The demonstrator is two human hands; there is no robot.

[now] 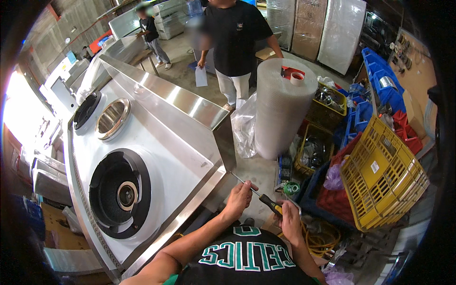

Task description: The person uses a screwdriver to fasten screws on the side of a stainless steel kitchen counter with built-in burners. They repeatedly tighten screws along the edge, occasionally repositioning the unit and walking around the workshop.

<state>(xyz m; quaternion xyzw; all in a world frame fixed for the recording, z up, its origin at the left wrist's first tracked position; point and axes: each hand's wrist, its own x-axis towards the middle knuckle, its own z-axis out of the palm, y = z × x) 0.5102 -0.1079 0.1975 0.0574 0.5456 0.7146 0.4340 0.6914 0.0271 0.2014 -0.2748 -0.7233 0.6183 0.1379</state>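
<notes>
Both hands are gripping a screwdriver (256,192), left hand (239,199) on its shaft, right hand (289,219) on its handle, tip touching the steel stove's (180,156) near-right corner.

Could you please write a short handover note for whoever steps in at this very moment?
Left hand: fingers pinch the metal shaft of the screwdriver.
Right hand: wrapped around its black and yellow handle.
The tip points at the near right corner edge of the stainless steel stove unit; whether it sits in a screw cannot be told.
Nearby: roll of bubble wrap, yellow crate.
Done: the tool is lined up at the corner.
Left: any driving at that corner; progress there is not visible.
</notes>
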